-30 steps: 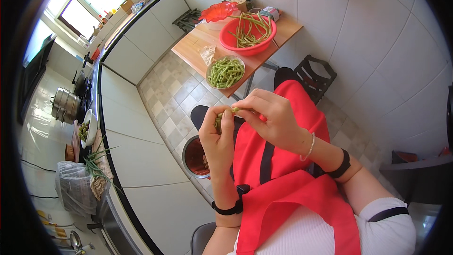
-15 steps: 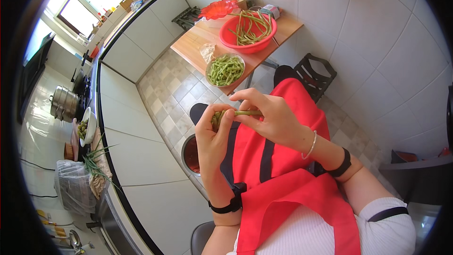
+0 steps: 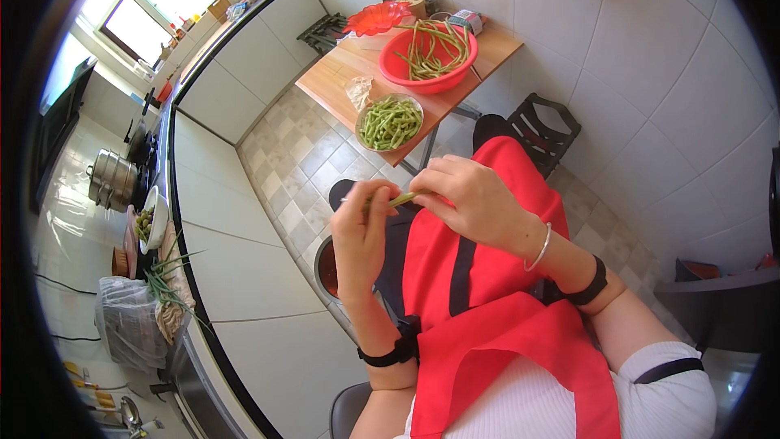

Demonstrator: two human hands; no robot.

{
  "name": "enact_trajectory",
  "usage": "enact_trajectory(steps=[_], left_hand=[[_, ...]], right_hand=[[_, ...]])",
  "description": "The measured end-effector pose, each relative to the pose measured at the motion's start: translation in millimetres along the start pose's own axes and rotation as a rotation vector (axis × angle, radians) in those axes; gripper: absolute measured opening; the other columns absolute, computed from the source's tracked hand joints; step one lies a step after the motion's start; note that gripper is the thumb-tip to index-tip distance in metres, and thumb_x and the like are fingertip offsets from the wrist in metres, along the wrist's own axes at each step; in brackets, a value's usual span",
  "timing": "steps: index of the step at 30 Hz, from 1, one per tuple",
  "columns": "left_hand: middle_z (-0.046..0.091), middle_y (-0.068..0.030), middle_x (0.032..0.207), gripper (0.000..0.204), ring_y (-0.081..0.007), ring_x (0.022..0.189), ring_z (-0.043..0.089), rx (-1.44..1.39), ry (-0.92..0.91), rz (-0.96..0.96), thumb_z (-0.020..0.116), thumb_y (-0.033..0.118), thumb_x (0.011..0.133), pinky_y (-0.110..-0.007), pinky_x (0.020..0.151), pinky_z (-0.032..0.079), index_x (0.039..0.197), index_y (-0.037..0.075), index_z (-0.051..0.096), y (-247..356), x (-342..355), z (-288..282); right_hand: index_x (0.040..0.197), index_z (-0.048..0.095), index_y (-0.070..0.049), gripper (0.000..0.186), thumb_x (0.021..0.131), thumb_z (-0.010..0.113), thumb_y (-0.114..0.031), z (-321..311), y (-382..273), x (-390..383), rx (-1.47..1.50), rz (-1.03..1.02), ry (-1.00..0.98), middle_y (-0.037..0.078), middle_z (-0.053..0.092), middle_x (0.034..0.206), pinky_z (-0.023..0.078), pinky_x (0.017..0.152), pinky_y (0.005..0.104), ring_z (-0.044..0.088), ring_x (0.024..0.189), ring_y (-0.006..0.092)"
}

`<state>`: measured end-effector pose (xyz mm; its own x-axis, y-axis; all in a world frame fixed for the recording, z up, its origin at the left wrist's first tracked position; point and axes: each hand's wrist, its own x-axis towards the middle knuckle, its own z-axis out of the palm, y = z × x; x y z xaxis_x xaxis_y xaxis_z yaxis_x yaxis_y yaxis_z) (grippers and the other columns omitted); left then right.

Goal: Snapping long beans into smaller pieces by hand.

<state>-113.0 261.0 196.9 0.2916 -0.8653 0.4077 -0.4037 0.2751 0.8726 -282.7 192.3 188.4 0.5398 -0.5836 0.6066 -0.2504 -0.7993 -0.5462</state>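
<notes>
Grip: left hand (image 3: 361, 226) and right hand (image 3: 471, 197) both pinching a green bean (image 3: 402, 198). Judged light, firm, apt to snap if bent; hold near the ends.

wood-topped table (image 3: 497, 47) | red basin (image 3: 422, 84) | smaller round bowl (image 3: 359, 128), near edge | crumpled pale wrapper (image 3: 358, 92) beside bowl

Green bean (image 3: 404, 197) partly hidden within the left grip (image 3: 359, 229)
</notes>
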Motion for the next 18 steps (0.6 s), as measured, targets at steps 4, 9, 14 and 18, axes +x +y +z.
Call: enact_trajectory(steps=[4, 9, 14, 18], left_hand=[[0.066, -0.0098, 0.081, 0.012, -0.0157, 0.072, 0.063, 0.153, -0.241, -0.053, 0.061, 0.009, 0.094, -0.029, 0.066, 0.05, 0.1, -0.001, 0.064, 2.9, -3.4, -2.6], [0.067, -0.0131, 0.082, 0.01, -0.0221, 0.072, 0.066, 0.259, -0.24, 0.04, 0.065, 0.007, 0.089, -0.03, 0.066, 0.05, 0.097, 0.001, 0.065, 5.8, -3.5, 2.2], [0.066, -0.0118, 0.074, 0.007, -0.0235, 0.062, 0.064, 0.426, -0.178, 0.099, 0.068, 0.005, 0.081, -0.032, 0.058, 0.049, 0.088, 0.002, 0.066, 9.7, -4.9, 6.1], [0.053, -0.0053, 0.061, 0.008, -0.0087, 0.057, 0.048, 0.399, -0.078, 0.102, 0.066, 0.004, 0.082, -0.025, 0.055, 0.04, 0.088, 0.0, 0.066, 6.5, -7.7, 11.2]], right_hand=[[0.09, 0.06, -0.004, 0.01, 0.083, 0.066, -0.009, -2.6, -0.6, 1.0, -0.049, -0.024, -0.001, 0.01, 0.058, 0.087, 0.051, 0.072, 0.0413, 0.06, 0.087, 0.0309], [0.091, 0.06, -0.004, 0.01, 0.083, 0.065, -0.008, -2.5, -2.4, -1.4, -0.043, -0.034, -0.047, 0.011, 0.057, 0.086, 0.051, 0.072, 0.0412, 0.061, 0.086, 0.0308], [0.09, 0.06, -0.003, 0.009, 0.083, 0.064, -0.007, 0.6, -1.1, -4.0, -0.046, -0.034, -0.078, 0.011, 0.057, 0.086, 0.052, 0.07, 0.0409, 0.061, 0.085, 0.0304], [0.089, 0.061, -0.003, 0.01, 0.081, 0.066, -0.006, 4.0, -4.9, -1.6, -0.03, -0.101, 0.024, 0.01, 0.057, 0.083, 0.05, 0.066, 0.0389, 0.06, 0.08, 0.0289]])
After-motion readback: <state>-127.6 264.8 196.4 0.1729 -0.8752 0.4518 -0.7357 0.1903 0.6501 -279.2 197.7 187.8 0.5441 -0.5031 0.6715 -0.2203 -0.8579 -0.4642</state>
